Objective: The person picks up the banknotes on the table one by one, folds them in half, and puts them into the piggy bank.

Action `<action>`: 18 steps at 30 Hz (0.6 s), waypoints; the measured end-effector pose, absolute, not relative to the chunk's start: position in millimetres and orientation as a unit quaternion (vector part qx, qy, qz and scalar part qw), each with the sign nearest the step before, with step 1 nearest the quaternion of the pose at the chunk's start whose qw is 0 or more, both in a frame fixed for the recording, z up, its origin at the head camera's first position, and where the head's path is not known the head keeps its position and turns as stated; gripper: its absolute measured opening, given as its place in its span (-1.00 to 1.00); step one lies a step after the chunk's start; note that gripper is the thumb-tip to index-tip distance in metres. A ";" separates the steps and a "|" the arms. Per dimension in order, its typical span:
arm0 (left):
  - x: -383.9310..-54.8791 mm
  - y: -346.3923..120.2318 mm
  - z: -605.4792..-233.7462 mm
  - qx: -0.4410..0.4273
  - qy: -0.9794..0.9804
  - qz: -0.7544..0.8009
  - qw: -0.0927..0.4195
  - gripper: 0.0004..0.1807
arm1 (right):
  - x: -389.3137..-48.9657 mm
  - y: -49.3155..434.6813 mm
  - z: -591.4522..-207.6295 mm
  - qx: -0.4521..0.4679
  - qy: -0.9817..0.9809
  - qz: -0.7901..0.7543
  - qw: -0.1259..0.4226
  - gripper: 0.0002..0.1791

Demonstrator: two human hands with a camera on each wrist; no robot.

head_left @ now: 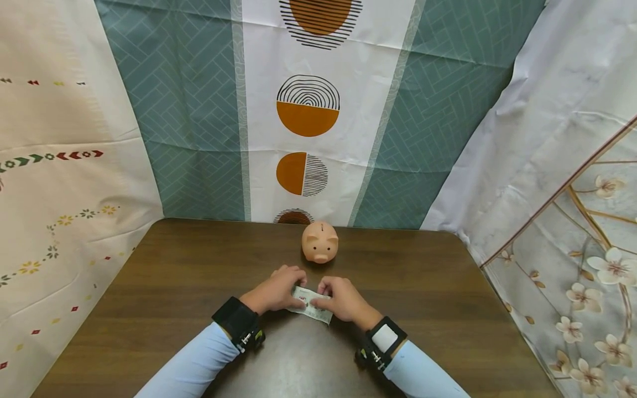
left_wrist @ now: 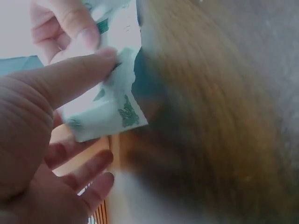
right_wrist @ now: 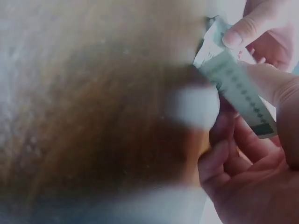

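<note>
A pale banknote (head_left: 312,310) with green print stretches between both hands, above the wooden table. My left hand (head_left: 280,290) pinches one end of it, thumb on top and fingers beneath. The other end is held by my right hand (head_left: 344,299), its thumb also lying over the paper. In the left wrist view the banknote (left_wrist: 122,86) shows a slightly uneven long edge. The right wrist view has the banknote (right_wrist: 233,84) bent, with a crease between two differently angled parts. Beyond the hands a peach-coloured piggy bank (head_left: 320,243) stands upright, snout toward me, coin slot on top.
The brown wooden table (head_left: 174,287) reaches back to a patterned curtain (head_left: 204,110). Light cloths hang at the left and right sides, the right cloth (head_left: 587,287) printed with flowers. Each wrist wears a dark strap with a small camera.
</note>
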State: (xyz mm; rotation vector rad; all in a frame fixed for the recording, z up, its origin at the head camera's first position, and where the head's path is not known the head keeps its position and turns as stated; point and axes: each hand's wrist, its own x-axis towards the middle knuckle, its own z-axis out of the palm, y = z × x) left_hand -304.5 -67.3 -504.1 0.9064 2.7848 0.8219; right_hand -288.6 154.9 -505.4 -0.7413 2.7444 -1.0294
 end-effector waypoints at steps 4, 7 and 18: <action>-303.4 -72.3 -508.5 0.294 0.896 0.332 0.039 -0.62 | -289.2 159.9 -501.5 -0.251 0.885 -0.388 0.056 -0.81; -299.6 -76.2 -505.8 0.280 0.878 0.386 0.048 -0.71 | -290.2 165.0 -497.6 -0.247 0.876 -0.412 0.054 -0.85; -285.2 -78.7 -492.8 0.203 0.762 0.607 0.096 -0.78 | -290.9 181.8 -488.0 -0.255 0.825 -0.501 0.062 -0.79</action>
